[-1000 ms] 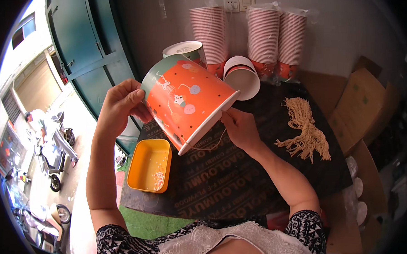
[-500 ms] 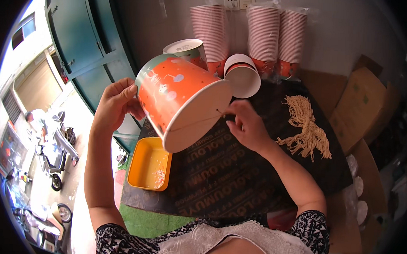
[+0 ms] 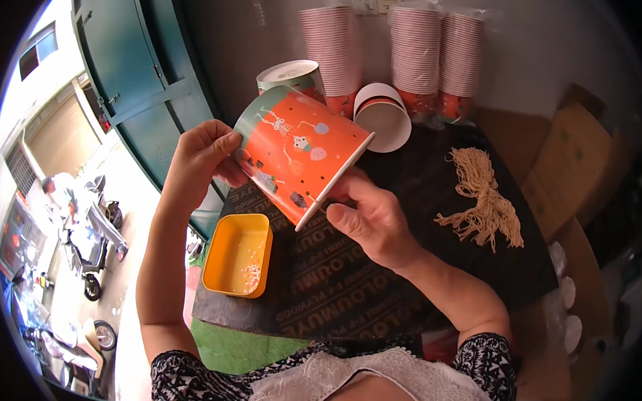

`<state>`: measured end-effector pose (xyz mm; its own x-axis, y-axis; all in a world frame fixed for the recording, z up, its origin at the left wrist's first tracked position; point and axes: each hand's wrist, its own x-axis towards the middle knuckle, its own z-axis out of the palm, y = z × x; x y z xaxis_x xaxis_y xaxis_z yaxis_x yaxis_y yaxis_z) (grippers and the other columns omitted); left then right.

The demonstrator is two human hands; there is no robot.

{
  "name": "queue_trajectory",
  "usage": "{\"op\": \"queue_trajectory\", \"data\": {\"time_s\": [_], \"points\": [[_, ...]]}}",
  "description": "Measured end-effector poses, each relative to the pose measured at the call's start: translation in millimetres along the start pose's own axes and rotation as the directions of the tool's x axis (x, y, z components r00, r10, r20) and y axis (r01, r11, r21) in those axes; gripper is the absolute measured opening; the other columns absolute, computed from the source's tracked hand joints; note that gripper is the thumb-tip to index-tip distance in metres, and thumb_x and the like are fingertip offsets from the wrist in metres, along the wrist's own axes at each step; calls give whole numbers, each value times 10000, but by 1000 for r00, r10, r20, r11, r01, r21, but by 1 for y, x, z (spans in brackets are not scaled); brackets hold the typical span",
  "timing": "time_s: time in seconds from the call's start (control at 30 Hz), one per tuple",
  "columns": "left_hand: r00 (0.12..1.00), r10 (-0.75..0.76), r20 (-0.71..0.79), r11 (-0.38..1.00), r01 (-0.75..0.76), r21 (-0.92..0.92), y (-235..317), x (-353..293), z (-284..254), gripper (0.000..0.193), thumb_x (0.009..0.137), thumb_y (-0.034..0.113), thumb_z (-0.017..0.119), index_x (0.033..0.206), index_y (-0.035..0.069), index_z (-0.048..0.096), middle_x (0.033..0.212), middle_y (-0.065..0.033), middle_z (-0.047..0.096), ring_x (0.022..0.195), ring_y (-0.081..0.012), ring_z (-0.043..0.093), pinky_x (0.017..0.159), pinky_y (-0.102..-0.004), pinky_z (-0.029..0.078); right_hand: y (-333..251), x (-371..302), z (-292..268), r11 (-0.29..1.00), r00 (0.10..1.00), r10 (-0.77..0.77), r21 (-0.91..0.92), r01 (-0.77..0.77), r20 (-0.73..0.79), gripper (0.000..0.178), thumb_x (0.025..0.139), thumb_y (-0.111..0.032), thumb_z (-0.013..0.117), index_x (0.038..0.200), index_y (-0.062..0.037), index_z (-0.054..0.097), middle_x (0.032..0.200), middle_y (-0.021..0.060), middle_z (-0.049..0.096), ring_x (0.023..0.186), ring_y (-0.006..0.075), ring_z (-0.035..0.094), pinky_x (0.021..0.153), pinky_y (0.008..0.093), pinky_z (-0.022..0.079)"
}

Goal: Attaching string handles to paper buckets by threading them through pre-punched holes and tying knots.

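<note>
A large orange paper tub (image 3: 302,146) with a green band and small printed figures is held tilted above the table, its white rim facing lower right. My left hand (image 3: 207,152) grips the green end, thumb on the outer wall. My right hand (image 3: 374,221) is at the rimmed end, thumb apart. Its other fingers pass behind the rim, so what they touch is hidden. Below the tub stands a yellow rectangular container (image 3: 222,253) with small pale and orange bits inside. A bundle of beige strings (image 3: 482,200) lies on the dark table to the right.
Tall stacks of similar tubs (image 3: 415,50) stand against the wall, some in clear plastic. A green-banded tub (image 3: 289,74) and a tub on its side (image 3: 389,124) sit at the back of the dark table (image 3: 316,301). Cardboard (image 3: 573,161) leans at right; a green door (image 3: 130,63) stands left.
The tub has turned, so its white end is no longer visible and more of its printed side shows. My right hand, earlier pinching a thin string at that end, has moved behind the rim.
</note>
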<state>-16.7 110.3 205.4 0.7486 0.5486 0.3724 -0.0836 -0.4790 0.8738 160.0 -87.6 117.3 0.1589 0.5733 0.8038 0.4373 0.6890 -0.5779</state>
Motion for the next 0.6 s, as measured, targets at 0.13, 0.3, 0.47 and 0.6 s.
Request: {"op": "queue_trajectory", "data": {"time_s": [0.13, 0.3, 0.47, 0.6], "points": [[1000, 5, -5, 1000, -5, -4, 3, -2, 11, 236, 965, 224, 562, 920, -7, 553, 713, -114, 669, 558, -158, 659, 500, -245, 534, -7, -3, 16, 797, 959, 282, 548, -252, 32, 215, 943, -173, 614, 1043, 17, 626, 983, 22, 644, 872, 64, 596, 806, 228, 490], [999, 9, -34, 1000, -9, 4, 1, -5, 14, 273, 953, 266, 582, 911, -2, 553, 708, -106, 660, 549, -156, 650, 496, -245, 532, 0, -7, 20, 754, 952, 303, 621, -216, -36, 146, 937, -133, 621, 959, 11, 624, 929, 12, 651, 869, 38, 577, 766, 212, 484], [997, 44, -64, 999, -42, 21, -2, -9, 19, 302, 947, 301, 589, 906, 4, 558, 711, -102, 653, 545, -158, 645, 491, -245, 532, 10, -9, 19, 949, 962, 167, 299, -98, -216, 110, 887, -79, 657, 835, -23, 578, 833, 20, 593, 779, 82, 544, 682, 246, 458], [987, 66, -147, 996, -58, 63, 0, -16, 25, 252, 955, 254, 576, 901, 9, 567, 709, -97, 652, 539, -150, 643, 486, -237, 529, 7, -1, 7, 832, 907, -380, -497, 249, -182, 165, 774, 34, 662, 765, -45, 518, 777, 64, 481, 749, 237, 499, 640, 325, 417]]}}
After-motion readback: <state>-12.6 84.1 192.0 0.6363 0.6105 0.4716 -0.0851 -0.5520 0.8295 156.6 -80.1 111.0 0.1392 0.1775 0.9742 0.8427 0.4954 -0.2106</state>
